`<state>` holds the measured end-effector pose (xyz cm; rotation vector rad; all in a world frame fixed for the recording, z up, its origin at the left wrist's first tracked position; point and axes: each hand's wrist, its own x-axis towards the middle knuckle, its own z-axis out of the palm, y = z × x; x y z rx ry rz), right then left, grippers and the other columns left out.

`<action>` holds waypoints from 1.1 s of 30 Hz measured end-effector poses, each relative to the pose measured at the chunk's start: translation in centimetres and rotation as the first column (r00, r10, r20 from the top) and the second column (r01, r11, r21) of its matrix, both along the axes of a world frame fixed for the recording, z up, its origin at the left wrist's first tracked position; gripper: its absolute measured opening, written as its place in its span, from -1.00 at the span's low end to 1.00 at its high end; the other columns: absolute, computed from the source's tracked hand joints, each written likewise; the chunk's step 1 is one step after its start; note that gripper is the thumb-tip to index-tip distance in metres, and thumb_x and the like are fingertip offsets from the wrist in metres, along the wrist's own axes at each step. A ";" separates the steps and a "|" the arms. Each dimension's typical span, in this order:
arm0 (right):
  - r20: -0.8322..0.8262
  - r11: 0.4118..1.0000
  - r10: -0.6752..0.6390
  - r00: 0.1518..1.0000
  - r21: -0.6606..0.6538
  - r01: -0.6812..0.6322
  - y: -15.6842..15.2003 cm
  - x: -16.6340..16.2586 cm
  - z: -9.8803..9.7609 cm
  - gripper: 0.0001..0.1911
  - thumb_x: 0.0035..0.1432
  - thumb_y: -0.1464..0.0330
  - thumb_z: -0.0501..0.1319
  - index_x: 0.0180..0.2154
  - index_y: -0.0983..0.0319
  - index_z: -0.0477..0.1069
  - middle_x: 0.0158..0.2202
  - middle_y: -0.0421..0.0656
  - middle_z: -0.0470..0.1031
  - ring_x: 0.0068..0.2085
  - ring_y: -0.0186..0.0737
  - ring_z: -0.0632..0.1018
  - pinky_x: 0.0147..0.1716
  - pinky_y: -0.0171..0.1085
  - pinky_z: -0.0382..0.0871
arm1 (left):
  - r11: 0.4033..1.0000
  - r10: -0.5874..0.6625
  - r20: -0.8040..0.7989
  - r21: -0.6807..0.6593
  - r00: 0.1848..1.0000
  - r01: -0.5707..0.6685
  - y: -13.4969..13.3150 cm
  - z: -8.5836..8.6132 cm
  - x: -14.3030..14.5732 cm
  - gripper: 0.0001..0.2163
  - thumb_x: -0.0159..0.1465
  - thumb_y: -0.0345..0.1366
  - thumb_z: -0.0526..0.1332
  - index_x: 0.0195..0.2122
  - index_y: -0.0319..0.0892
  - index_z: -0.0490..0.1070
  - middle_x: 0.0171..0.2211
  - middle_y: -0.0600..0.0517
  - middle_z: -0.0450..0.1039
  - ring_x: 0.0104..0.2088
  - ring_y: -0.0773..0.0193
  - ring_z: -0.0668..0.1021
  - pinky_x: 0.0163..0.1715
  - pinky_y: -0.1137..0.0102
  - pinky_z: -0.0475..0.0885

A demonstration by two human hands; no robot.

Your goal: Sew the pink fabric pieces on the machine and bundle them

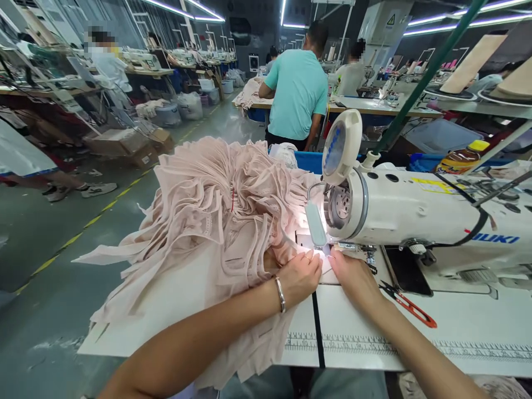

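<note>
At the needle area of the white sewing machine (pixel 399 205), both my hands are close together under a bright lamp (pixel 316 224). My left hand (pixel 300 276), with a bracelet at its wrist, has its fingers closed on a pale pink fabric piece (pixel 328 275). My right hand (pixel 351 272) grips the same piece from the other side, its thumb and fingertips partly hidden. To the left, a large heap of pale pink fabric pieces (pixel 187 216) spreads over the table and hangs off its front edge. The stitching point itself is hidden by the lamp and fingers.
Orange-handled thread snips (pixel 411 306) lie right of my right forearm. A ruler strip (pixel 357 346) runs along the front of the white table (pixel 266 352). Behind the machine are a yellow-capped bottle (pixel 463 158) and thread cones (pixel 471 64). A person in a teal shirt (pixel 297 91) works ahead.
</note>
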<state>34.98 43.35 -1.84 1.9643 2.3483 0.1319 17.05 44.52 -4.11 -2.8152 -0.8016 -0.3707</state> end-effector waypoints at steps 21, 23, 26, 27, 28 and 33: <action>-0.460 0.989 0.041 0.887 -0.109 -0.102 -1.0 1.1 -0.3 -0.82 0.32 0.31 -0.02 -0.20 0.21 0.31 -0.44 -0.16 0.47 -0.39 -0.18 0.52 -0.42 -0.29 0.30 | 0.999 0.031 0.041 0.023 0.999 -0.032 -1.7 0.0 -0.5 -0.67 0.42 -0.42 -0.04 0.15 -0.38 0.31 0.14 -0.19 0.37 0.21 -0.06 0.37 0.14 0.12 0.28; -0.529 0.968 0.225 0.818 0.030 -0.247 -1.3 2.4 -0.7 -0.79 0.31 0.26 0.06 -0.10 0.20 0.34 -0.24 -0.08 0.51 -0.20 -0.14 0.54 -0.24 -0.22 0.42 | 1.000 0.021 0.055 0.022 0.998 -0.022 -1.6 0.2 -0.3 -0.69 0.42 -0.43 -0.02 0.12 -0.40 0.31 0.10 -0.21 0.38 0.18 -0.02 0.39 0.16 0.14 0.27; -0.459 0.898 0.432 0.776 0.294 -0.327 -1.5 3.5 -1.8 -0.70 0.31 0.29 0.10 0.05 0.19 0.32 -0.01 -0.01 0.47 0.03 -0.09 0.48 0.02 -0.09 0.39 | 0.999 -0.016 0.080 0.048 0.997 0.012 -1.4 0.2 -0.1 -0.70 0.40 -0.45 -0.01 0.10 -0.45 0.29 0.06 -0.23 0.39 0.15 0.04 0.40 0.24 0.17 0.19; -0.426 0.874 0.471 0.773 0.347 -0.341 -1.5 3.5 -2.1 -0.69 0.33 0.32 0.08 0.08 0.19 0.32 0.01 -0.01 0.47 0.05 -0.11 0.46 0.05 -0.09 0.38 | 0.998 -0.026 0.094 0.053 0.995 0.021 -1.3 0.2 -0.1 -0.71 0.40 -0.45 -0.02 0.09 -0.46 0.29 0.04 -0.23 0.40 0.13 0.05 0.42 0.26 0.18 0.18; -0.395 0.853 0.499 0.772 0.380 -0.357 -1.5 3.5 -2.4 -0.68 0.34 0.34 0.07 0.10 0.20 0.32 0.01 -0.02 0.48 0.06 -0.12 0.45 0.07 -0.09 0.36 | 0.999 -0.028 0.109 0.044 0.994 0.023 -1.3 0.2 -0.1 -0.72 0.40 -0.47 -0.02 0.07 -0.46 0.30 0.00 -0.22 0.41 0.10 0.07 0.43 0.25 0.19 0.18; -0.192 0.837 0.480 0.856 0.393 -0.381 -1.5 2.2 -2.5 -0.68 0.36 0.32 0.04 0.05 0.26 0.42 -0.05 -0.02 0.51 -0.01 -0.10 0.44 0.03 -0.12 0.36 | 0.992 0.088 0.204 -0.103 0.975 -0.068 -1.3 0.6 0.0 -0.80 0.36 -0.52 -0.05 -0.11 -0.34 0.32 -0.10 -0.20 0.39 0.00 0.09 0.45 0.10 0.19 0.35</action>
